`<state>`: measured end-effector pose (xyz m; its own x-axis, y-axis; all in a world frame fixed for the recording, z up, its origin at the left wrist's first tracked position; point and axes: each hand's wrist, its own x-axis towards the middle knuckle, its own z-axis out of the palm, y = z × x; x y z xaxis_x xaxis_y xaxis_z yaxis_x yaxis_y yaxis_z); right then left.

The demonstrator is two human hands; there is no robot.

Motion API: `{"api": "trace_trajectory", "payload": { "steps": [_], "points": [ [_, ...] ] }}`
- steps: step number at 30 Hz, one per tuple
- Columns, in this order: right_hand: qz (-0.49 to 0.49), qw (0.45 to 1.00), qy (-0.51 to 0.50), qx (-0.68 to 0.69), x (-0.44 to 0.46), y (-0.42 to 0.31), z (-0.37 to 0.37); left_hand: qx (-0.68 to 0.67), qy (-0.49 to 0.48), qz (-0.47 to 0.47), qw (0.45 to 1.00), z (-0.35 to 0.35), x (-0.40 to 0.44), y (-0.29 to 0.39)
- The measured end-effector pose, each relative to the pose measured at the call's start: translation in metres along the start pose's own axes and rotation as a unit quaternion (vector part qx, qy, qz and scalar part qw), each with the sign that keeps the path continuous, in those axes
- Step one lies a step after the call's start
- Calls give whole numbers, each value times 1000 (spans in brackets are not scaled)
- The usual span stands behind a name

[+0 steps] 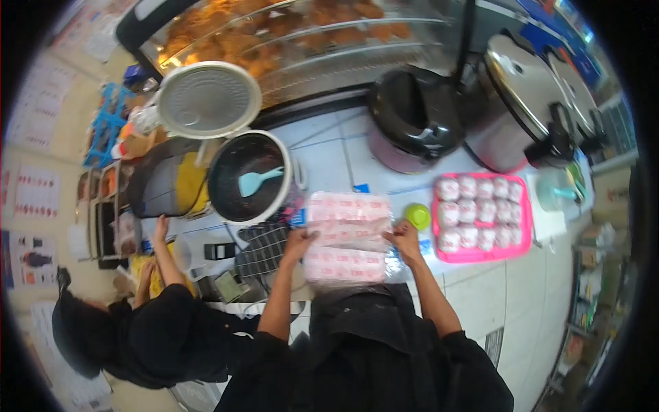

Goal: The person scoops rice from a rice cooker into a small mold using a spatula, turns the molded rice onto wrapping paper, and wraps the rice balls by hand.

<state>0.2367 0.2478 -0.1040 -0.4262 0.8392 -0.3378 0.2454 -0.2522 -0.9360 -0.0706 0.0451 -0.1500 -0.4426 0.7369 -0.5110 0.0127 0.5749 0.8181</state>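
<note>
A sheet of white paper with pink print (349,237) lies at the counter's front edge, with fold lines across it. My left hand (299,244) is closed on its left edge, and my right hand (403,240) pinches its right edge. Just beyond my right hand sits a green round container (417,217). To the right, a pink tray (484,255) holds several wrapped white bundles with red print in rows. Left of the paper lies a dark checked cloth (264,247), near my left hand.
An open rice cooker (257,175) with a light blue scoop (259,180) stands at the left. Beyond the counter is a glass case of fried food (302,34). A black-lidded cooker (415,117) and large pots (511,103) stand at the back right. A co-worker (158,329) is at the left.
</note>
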Motion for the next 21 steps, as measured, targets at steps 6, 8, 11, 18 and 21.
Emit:
{"api": "trace_trajectory", "payload": {
  "steps": [6,8,11,18,21],
  "points": [
    [55,997,-31,49,2,7,3,-35,8,0,999,3,-18,35],
    [68,996,-28,41,1,5,6,-28,6,11,1000,1,-16,31],
    [89,996,-13,-5,0,2,9,-10,-1,7,1000,-1,-15,29],
    [37,999,12,-5,-1,17,17,45,44,61,996,-2,-22,37],
    [31,999,-20,18,0,12,15,7,61,46,997,1,-16,23]
  ]
}}
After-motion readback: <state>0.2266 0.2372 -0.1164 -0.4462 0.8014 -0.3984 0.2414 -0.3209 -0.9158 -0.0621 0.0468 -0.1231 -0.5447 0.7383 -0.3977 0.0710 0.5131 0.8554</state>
